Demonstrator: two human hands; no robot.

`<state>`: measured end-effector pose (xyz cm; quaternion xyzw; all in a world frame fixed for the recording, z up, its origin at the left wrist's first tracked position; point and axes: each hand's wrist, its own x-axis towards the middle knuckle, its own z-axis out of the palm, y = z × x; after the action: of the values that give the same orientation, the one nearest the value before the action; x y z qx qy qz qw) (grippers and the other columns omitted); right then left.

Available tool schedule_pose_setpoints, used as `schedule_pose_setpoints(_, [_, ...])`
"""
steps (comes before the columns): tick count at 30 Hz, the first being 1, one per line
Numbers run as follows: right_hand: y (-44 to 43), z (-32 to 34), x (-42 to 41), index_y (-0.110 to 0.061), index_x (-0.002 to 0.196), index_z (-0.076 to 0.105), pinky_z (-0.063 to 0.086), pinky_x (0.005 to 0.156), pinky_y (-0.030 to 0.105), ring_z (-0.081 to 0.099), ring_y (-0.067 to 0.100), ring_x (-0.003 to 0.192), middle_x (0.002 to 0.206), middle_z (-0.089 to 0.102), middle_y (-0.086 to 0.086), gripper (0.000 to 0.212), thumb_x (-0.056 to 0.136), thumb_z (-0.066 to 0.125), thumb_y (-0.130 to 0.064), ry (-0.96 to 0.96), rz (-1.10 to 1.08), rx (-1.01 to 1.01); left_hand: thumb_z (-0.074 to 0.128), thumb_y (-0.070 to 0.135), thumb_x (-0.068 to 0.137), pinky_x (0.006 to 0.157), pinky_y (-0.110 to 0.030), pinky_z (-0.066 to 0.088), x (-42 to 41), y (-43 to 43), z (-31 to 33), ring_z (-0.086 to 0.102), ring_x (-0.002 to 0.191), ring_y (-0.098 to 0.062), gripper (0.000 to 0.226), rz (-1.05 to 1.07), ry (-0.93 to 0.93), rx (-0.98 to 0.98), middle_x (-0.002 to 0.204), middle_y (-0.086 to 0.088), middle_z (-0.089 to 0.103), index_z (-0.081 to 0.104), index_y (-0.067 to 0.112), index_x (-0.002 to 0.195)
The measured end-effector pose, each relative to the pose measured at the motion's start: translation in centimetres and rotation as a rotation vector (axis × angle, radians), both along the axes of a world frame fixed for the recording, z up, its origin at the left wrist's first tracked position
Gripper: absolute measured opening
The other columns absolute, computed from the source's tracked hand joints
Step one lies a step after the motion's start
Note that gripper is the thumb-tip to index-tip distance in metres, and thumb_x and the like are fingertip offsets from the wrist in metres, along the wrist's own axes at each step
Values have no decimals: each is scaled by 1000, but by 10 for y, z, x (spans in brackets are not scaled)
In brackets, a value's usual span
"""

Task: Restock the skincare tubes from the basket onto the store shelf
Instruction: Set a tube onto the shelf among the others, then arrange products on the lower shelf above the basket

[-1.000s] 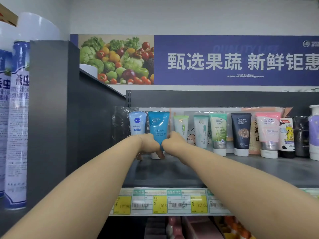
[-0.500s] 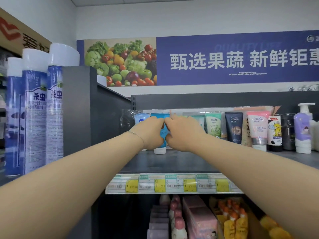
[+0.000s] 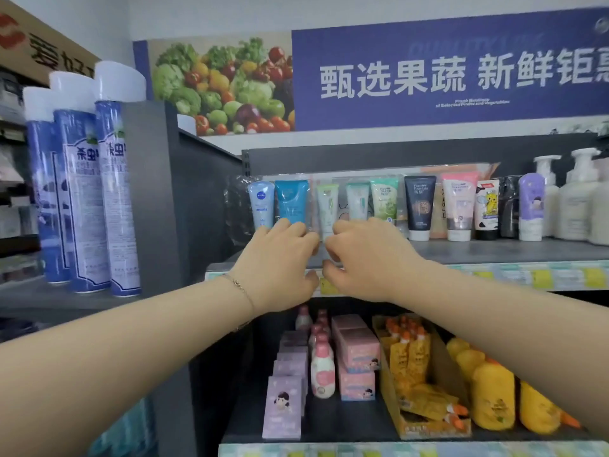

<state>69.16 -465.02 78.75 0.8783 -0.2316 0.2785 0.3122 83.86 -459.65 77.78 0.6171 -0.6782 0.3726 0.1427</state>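
Note:
A row of skincare tubes stands cap-down on the dark upper shelf [image 3: 494, 252]: a pale blue tube [image 3: 262, 202], a bright blue tube [image 3: 291, 201], a white-and-green tube [image 3: 327, 206], then teal, green, navy [image 3: 419, 206] and pink [image 3: 458, 206] ones. My left hand [image 3: 280, 262] hovers in front of the bright blue tube's base, fingers loosely curled, thumb apart, nothing in it. My right hand [image 3: 365, 258] sits beside it in front of the white-and-green tube, also empty. The hands hide those tubes' caps. No basket is in view.
Tall blue spray cans [image 3: 85, 192] stand on a separate shelf at the left. White pump bottles [image 3: 576, 206] fill the shelf's right end. A price-label rail [image 3: 527, 275] runs along the shelf front. Below are pink boxes [image 3: 356, 354] and yellow bottles [image 3: 494, 397].
Both hands have let go of the bright blue tube and drawn back toward me. The tube stays upright in the row. My view has pulled back and lowered.

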Motion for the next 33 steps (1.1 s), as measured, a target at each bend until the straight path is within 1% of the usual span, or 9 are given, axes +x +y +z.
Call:
schedule_pose_setpoints(4, [10, -27, -25, -21, 81, 50, 32, 64, 31, 52, 20, 81, 82, 42, -3, 26, 92, 39, -41, 69, -10, 60, 49, 45, 85, 84, -33, 33, -20, 9, -32, 42, 110, -19, 34, -45, 34, 80, 112, 5, 48, 50, 24, 112])
schedule_pose_setpoints(7, [13, -48, -41, -22, 82, 53, 40, 65, 32, 55, 22, 80, 83, 49, -2, 24, 91, 41, -41, 105, -30, 129, 49, 40, 84, 76, -30, 30, -38, 11, -59, 43, 103, -19, 26, -105, 69, 140, 104, 5, 47, 49, 23, 103])
schedule_pose_setpoints(9, [16, -63, -51, -22, 77, 50, 42, 62, 32, 50, 20, 71, 76, 42, -5, 26, 92, 40, -41, 112, -42, 188, 49, 39, 84, 74, -29, 28, -49, 12, -79, 43, 100, -18, 20, -130, 94, 184, 100, 5, 44, 44, 24, 96])
schedule_pose_setpoints(12, [19, -92, -67, -24, 79, 53, 38, 64, 31, 47, 16, 70, 77, 41, -7, 27, 93, 38, -41, 118, -49, 249, 49, 40, 85, 75, -30, 34, -64, 15, -113, 44, 100, -18, 28, -168, 162, 246, 107, 4, 46, 48, 21, 106])
schedule_pose_setpoints(16, [23, -140, -86, -28, 75, 39, 42, 64, 32, 56, 23, 77, 78, 43, -6, 20, 90, 44, -39, 116, -46, 346, 54, 36, 83, 77, -34, 37, -81, 24, -161, 45, 102, -23, 33, -230, 263, 332, 109, 1, 48, 50, 17, 109])
schedule_pose_setpoints(22, [33, -208, -111, -21, 73, 59, 36, 56, 31, 59, 24, 72, 76, 55, -1, 29, 88, 45, -40, 143, -68, 425, 51, 42, 85, 79, -36, 37, -104, 42, -228, 48, 106, -22, 37, -212, 291, 431, 111, 2, 48, 46, 21, 116])
schedule_pose_setpoints(26, [39, -245, -122, -21, 57, 55, 11, 43, 20, 54, 22, 51, 59, 46, -4, 28, 81, 54, -37, 155, -112, 457, 50, 42, 86, 83, -38, 39, -113, 51, -265, 49, 106, -21, 36, -200, 331, 526, 109, 3, 49, 44, 23, 115])
schedule_pose_setpoints(29, [40, -273, -130, -19, 65, 59, 27, 51, 26, 59, 26, 63, 66, 44, -3, 30, 86, 51, -38, 160, -97, 538, 52, 41, 86, 85, -36, 41, -119, 52, -288, 51, 107, -21, 37, -171, 344, 596, 110, 3, 51, 44, 22, 116])
schedule_pose_setpoints(33, [44, -300, -138, -20, 92, 65, 30, 65, 28, 60, 24, 90, 93, 58, -1, 33, 93, 42, -43, 182, -155, 649, 51, 39, 88, 85, -34, 42, -129, 50, -317, 53, 107, -22, 37, -137, 389, 676, 113, 2, 55, 45, 21, 119])
